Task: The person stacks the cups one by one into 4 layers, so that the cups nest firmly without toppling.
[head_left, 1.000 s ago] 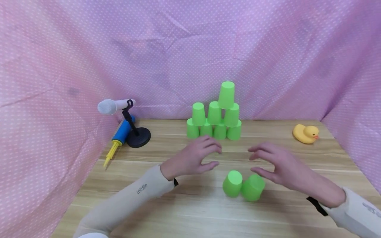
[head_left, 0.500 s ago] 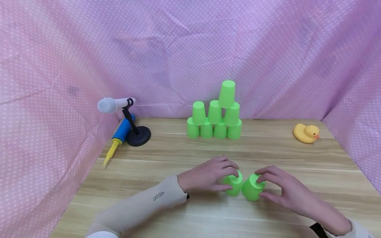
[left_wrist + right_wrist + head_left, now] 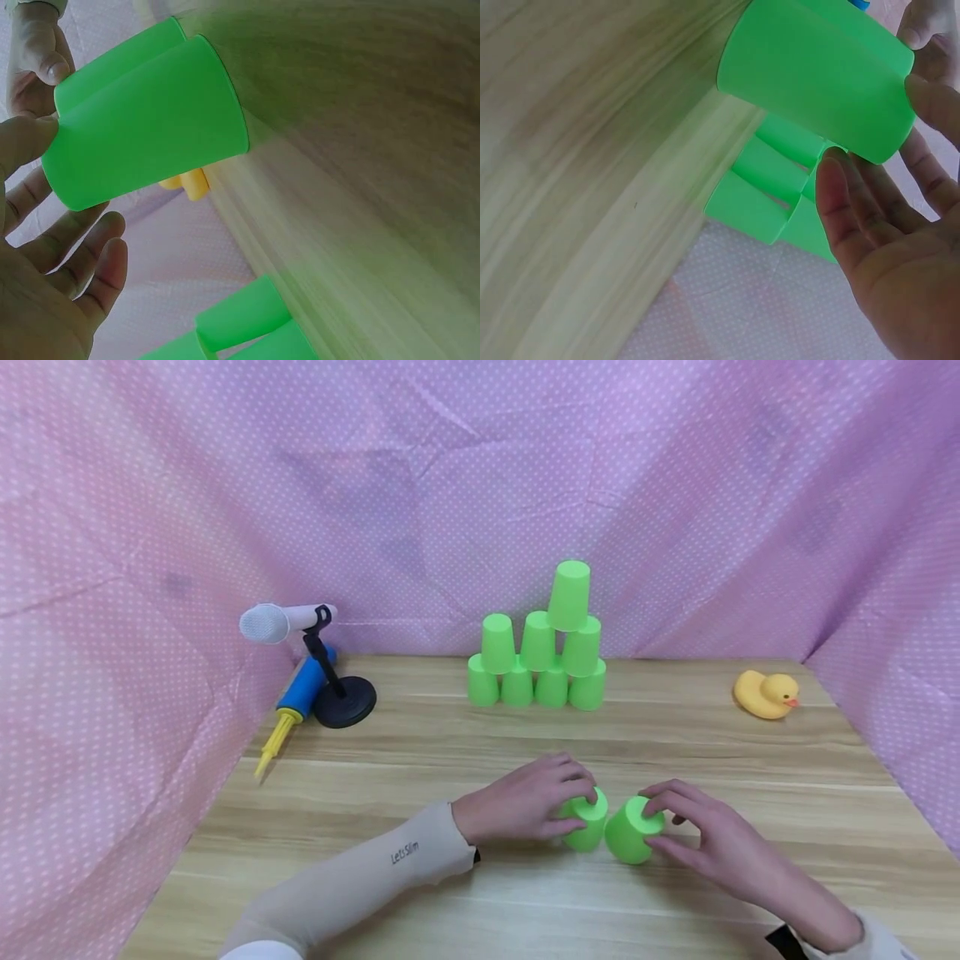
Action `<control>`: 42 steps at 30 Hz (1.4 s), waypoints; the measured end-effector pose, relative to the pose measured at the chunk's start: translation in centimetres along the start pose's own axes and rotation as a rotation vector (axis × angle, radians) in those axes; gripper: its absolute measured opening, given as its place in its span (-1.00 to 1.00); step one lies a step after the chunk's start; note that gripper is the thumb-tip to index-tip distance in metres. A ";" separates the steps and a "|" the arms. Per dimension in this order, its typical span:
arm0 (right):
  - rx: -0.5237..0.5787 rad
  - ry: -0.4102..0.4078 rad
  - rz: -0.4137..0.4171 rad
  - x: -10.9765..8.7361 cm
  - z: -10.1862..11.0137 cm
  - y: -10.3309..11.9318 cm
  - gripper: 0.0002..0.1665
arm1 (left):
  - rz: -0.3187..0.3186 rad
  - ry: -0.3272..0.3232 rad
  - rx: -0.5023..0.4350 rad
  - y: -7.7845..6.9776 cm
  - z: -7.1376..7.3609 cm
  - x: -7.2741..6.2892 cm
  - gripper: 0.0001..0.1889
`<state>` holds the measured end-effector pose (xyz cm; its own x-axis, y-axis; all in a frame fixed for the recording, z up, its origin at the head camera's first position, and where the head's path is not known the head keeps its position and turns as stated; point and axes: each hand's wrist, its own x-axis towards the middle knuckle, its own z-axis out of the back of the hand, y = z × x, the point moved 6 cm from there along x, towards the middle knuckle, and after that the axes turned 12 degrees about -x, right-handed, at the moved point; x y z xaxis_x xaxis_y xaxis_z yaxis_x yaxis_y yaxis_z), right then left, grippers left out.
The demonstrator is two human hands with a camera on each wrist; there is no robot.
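Two upside-down green cups stand side by side on the near part of the table. My left hand [image 3: 525, 799] grips the left cup [image 3: 589, 832] near its closed top, thumb on the near side and fingers on the far side. On the right cup [image 3: 627, 840], my right hand [image 3: 716, 843] has a similar grip at the upper right. In the left wrist view, the thumb touches the end of the left cup [image 3: 150, 127]. The right wrist view shows the right cup [image 3: 817, 79] between thumb and fingers. Both cups' rims appear down on the wood.
At the back, a stack of upside-down green cups [image 3: 537, 642] has several below, three in the middle and one on top at right. A microphone on a black stand [image 3: 344, 702] and a blue-yellow pump [image 3: 302, 688] lie left; a rubber duck [image 3: 766, 695] sits right.
Both hands have come down and toward me from above the table to the two near cups, and the fingers have closed on them. The back stack is unchanged.
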<state>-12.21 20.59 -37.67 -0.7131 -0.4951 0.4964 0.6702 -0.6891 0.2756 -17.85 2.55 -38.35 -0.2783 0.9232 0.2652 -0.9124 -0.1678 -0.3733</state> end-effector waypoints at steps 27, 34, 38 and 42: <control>0.007 -0.055 -0.025 0.5 0.4 0.3 -0.55 | 0.083 -0.234 -0.059 0.7 5.6 -3.1 -0.76; -0.017 -0.176 0.054 3.6 2.6 0.4 -0.55 | 0.049 -0.400 -0.027 1.6 10.1 -4.0 -0.75; -0.014 -0.242 0.091 6.2 4.3 0.2 -0.60 | 0.051 -0.506 -0.037 2.7 13.1 -3.9 -0.76; -0.002 -0.332 0.156 9.6 6.2 0.3 -0.56 | 0.051 -0.599 -0.075 3.9 16.2 -3.5 -0.76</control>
<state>-17.61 18.90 -27.74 -0.4963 -0.3962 0.7725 0.7652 -0.6200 0.1736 -25.23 -6.96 -26.34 -0.4614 0.5555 0.6918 -0.8760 -0.1619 -0.4543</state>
